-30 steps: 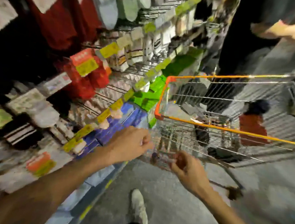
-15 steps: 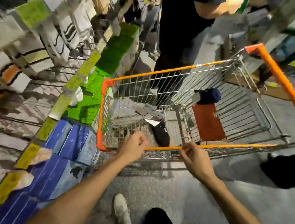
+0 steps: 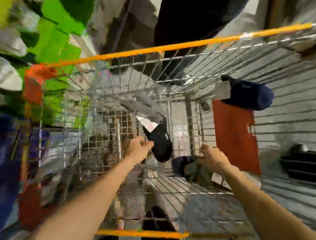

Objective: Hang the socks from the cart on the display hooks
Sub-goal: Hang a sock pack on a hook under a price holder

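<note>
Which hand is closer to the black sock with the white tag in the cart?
Left. The left hand is right at the edge of the black sock; the right hand is farther off to that sock's right, by a dark bundle.

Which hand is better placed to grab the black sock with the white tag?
Left. The left hand is right at the edge of the black sock in the cart; the right hand sits farther right, beside a dark bundle.

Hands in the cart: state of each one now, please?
Left hand: fingers curled at the black sock; grip cannot be told.
Right hand: curled against a dark sock bundle; grip cannot be told.
</note>
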